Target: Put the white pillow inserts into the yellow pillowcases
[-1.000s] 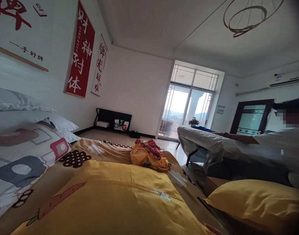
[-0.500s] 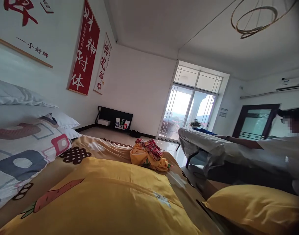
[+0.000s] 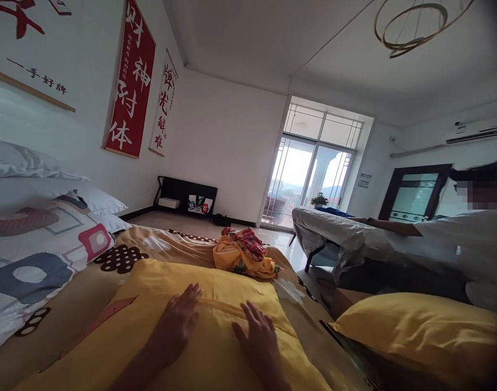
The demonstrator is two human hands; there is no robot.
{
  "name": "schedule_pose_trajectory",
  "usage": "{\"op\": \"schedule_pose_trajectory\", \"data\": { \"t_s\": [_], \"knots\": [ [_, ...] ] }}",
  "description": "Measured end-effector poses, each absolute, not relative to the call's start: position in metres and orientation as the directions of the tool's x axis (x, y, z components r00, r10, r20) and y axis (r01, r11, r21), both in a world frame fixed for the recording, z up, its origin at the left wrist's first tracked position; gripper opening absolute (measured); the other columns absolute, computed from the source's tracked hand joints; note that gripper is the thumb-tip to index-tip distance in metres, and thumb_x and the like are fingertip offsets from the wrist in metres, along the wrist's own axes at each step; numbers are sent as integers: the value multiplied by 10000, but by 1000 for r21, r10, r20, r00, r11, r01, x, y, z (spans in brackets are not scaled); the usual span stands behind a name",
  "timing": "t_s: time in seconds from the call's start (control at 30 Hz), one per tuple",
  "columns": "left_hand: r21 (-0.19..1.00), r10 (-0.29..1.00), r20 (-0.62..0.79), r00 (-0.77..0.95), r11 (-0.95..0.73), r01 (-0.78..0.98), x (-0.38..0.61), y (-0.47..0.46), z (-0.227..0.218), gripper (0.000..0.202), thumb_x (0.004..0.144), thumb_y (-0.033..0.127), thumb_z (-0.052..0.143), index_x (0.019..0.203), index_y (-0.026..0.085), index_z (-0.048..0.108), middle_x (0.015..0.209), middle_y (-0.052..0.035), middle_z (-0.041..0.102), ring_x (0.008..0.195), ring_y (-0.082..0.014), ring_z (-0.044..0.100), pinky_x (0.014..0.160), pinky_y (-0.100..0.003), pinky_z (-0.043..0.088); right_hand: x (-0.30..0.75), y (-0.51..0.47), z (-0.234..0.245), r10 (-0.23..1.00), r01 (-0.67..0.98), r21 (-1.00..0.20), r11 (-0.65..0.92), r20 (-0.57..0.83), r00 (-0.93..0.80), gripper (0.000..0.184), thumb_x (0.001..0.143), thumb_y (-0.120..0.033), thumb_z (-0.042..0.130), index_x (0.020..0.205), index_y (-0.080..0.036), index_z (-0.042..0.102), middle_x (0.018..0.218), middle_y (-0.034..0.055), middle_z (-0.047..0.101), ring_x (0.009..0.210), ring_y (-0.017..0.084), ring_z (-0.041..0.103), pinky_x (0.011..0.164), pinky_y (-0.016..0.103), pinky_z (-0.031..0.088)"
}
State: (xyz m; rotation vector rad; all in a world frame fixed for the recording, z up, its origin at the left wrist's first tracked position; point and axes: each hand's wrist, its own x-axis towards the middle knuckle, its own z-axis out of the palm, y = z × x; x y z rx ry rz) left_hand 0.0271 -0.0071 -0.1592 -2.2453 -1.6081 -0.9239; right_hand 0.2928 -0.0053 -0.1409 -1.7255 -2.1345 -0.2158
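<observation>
A large yellow pillow [image 3: 215, 358] printed with a carrot lies in front of me on a brown patterned sheet [image 3: 79, 296]. My left hand [image 3: 182, 315] rests on it left of centre, palm down with the fingers stretched out. To the right, my right hand [image 3: 257, 332] is also laid on the yellow fabric, its fingers spread and thumb apart. Neither hand holds anything. Beyond the pillow's far edge sits a crumpled bundle of yellow and red checked cloth [image 3: 246, 251].
Patterned pillows [image 3: 32, 266] and white pillows [image 3: 104, 201] are stacked on the left. Another yellow pillow [image 3: 423, 331] lies at the right. Past it a person [image 3: 464, 233] sits by a covered table [image 3: 354, 231]. A black low rack [image 3: 187, 198] stands by the far wall.
Both my hands have come into view from below and now lie on the yellow pillow. The view has shifted slightly to the right.
</observation>
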Motion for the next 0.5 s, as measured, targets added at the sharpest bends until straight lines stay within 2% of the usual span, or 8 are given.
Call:
{"op": "schedule_pose_trajectory", "data": {
  "t_s": [0.13,0.23,0.37,0.43,0.5],
  "knots": [
    [176,871,425,246,-346,922,62,14,-192,488,950,270,313,1427,236,409,1494,-62,385,1378,-247,369,1109,-494,326,246,3,-178,946,944,-225,241,272,-177,581,970,-479,256,1476,-202,328,1534,66,287,1415,237,264,1124,456,279],
    [175,887,386,255,-341,924,63,10,-202,497,961,314,317,1453,254,350,1524,-46,323,1399,-234,332,1131,-491,288,259,8,-192,963,953,-238,188,238,-130,631,960,-549,250,1496,-215,268,1555,55,228,1432,230,215,1147,466,214],
    [154,900,359,249,-321,935,35,3,-187,527,955,438,337,1453,265,359,1533,-40,321,1414,-230,298,1154,-477,239,317,12,-194,981,987,-164,4,191,28,590,966,-518,241,1494,-254,261,1565,34,210,1442,210,181,1149,494,165],
    [137,923,338,183,-241,961,9,-1,-181,561,949,476,318,1456,239,361,1538,-48,313,1425,-240,271,1161,-488,208,356,10,-201,980,990,-97,-98,161,113,571,969,-471,233,1491,-242,273,1560,49,228,1433,210,214,1125,498,219],
    [128,947,312,80,-125,984,-21,-7,-182,583,944,462,304,1463,202,348,1542,-64,302,1431,-246,254,1156,-489,210,395,3,-212,980,989,-26,-143,136,145,540,960,-421,255,1453,-237,374,1532,72,301,1405,239,290,1087,509,281]
  ]
}}
